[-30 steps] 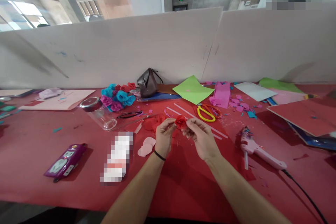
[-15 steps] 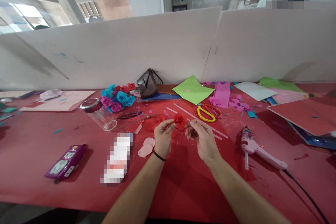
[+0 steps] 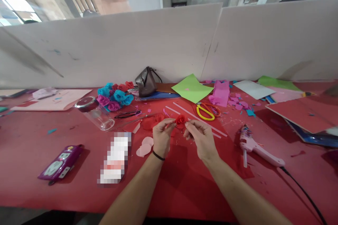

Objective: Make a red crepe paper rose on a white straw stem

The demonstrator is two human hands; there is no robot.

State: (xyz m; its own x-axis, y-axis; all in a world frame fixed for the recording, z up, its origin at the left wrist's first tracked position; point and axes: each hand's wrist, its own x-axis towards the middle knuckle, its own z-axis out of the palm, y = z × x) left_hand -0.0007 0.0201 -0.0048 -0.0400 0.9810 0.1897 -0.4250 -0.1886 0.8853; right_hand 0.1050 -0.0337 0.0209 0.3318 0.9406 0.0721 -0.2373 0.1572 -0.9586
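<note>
A small red paper rose is held up over the table between my two hands. The fingertips of my left hand pinch it from the left. From the right, the thumb and forefinger of my right hand are closed on the rose's edge. Loose red paper petals lie just behind my left hand, and pale pink paper rounds lie to its left. Beyond the right hand are clear glue sticks and yellow-handled scissors.
A pink hot glue gun with a cord lies at the right. To the left are a glass jar, a purple case and a bunch of paper flowers. Green paper and a dark bag sit before the white partition.
My right hand has moved left, and its fingertips now touch the rose, where a gap showed before. The left hand keeps its pinch. The view has shifted slightly.
</note>
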